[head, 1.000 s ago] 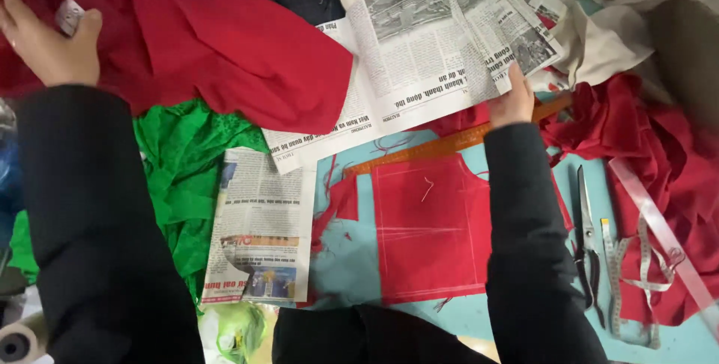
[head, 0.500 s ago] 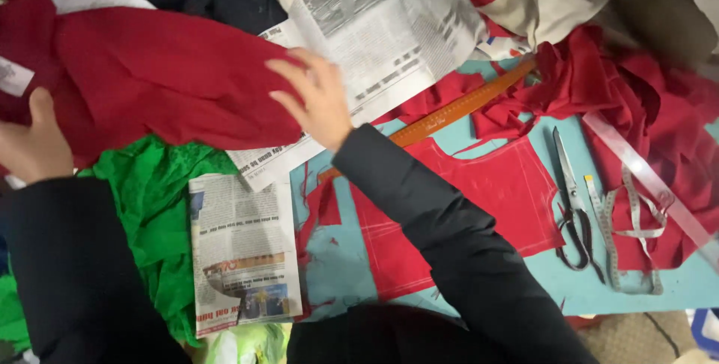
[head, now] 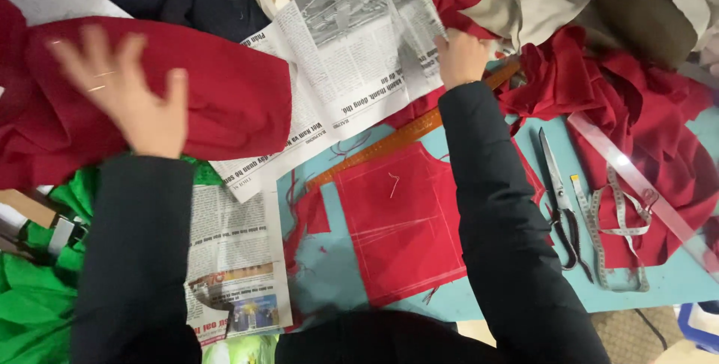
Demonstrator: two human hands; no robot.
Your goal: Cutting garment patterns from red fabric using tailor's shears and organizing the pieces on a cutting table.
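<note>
My left hand point(head: 123, 98) is spread open, blurred by motion, over a big rolled bundle of red fabric point(head: 232, 102) at the left. My right hand point(head: 460, 55) is closed on the right edge of a large unfolded newspaper sheet point(head: 352, 57) that lies partly under the bundle. Below the sheet, a flat cut piece of red fabric point(head: 397, 229) with chalk lines rests on the light blue table point(head: 337, 274). A long orange ruler point(head: 389, 145) lies along its upper edge, passing under my right forearm.
Scissors point(head: 558, 199), a tape measure point(head: 618, 237) and a clear ruler point(head: 636, 177) lie at the right beside a heap of red fabric point(head: 622, 102). A folded newspaper point(head: 232, 259) and green fabric point(head: 30, 296) sit at the lower left. Dark and beige fabrics are piled along the top.
My right hand left the red bundle and moved right to the newspaper's edge. My left hand came up from the bundle's left end and opened over it.
</note>
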